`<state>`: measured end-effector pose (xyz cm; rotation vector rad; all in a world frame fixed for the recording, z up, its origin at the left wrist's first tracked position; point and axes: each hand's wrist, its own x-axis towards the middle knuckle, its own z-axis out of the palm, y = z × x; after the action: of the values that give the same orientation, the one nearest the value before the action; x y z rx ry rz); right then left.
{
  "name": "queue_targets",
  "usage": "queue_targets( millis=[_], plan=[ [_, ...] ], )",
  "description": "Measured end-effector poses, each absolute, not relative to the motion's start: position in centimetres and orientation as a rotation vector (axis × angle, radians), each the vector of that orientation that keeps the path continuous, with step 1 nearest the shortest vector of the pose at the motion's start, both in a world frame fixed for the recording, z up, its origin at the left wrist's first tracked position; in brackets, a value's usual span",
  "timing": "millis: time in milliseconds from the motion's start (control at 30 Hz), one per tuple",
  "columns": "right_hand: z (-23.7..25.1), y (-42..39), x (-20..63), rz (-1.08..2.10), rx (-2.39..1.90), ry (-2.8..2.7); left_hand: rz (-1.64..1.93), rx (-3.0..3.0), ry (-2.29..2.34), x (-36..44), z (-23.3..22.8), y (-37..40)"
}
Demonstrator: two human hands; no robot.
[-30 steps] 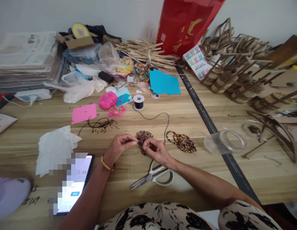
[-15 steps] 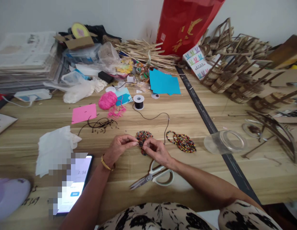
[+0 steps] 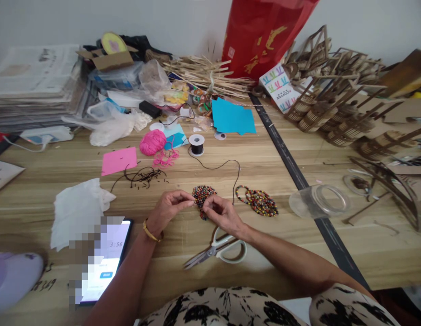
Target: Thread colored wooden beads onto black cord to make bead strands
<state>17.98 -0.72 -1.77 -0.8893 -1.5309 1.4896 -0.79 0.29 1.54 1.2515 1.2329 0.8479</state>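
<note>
In the head view, my left hand is closed in a pinch, a short dark bit showing at its fingertips that looks like the black cord. My right hand pinches too, just right of it, where the black cord runs in behind the hand from a white spool. Between and behind my fingertips lies a pile of multicoloured beads, partly hidden by the right fingers. To the right rest strung bead loops. Scissors with pale handles lie below my right hand, blades slightly apart.
Black cord scraps, a pink paper and pink yarn lie farther left. A phone is beside my left forearm, near a white tissue. At right are a clear plastic container and several small woven baskets.
My right hand's fingertips have shifted very slightly to the right, away from the left hand. Everything else looks the same.
</note>
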Motion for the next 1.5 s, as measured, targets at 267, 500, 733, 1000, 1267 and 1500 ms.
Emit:
queue_targets(
  millis=[267, 500, 733, 1000, 1267, 1500],
  plan=[
    [-1.67, -0.75, 17.96, 1.497, -0.896, -1.524, 0.851, 1.261, 1.233, -0.74, 1.72, 0.27],
    [-1.9, -0.71, 17.99, 1.507, -0.884, -1.52, 0.86, 1.238, 1.203, -0.89, 1.3, 0.21],
    [-1.83, -0.72, 18.0, 1.511, -0.883, -1.522, 0.866, 1.213, 1.192, -0.89, 1.21, 0.21],
    [-1.83, -0.71, 18.01, 1.504, -0.884, -1.533, 0.86, 1.203, 1.184, -0.81, 1.39, 0.24],
    [-1.78, -0.74, 17.93, 1.505, -0.869, -1.517, 0.855, 1.214, 1.185, -0.75, 1.36, 0.27],
    [-1.78, -0.73, 17.98, 1.498, -0.873, -1.514, 0.848, 1.238, 1.197, -0.78, 1.22, 0.29]
  ],
)
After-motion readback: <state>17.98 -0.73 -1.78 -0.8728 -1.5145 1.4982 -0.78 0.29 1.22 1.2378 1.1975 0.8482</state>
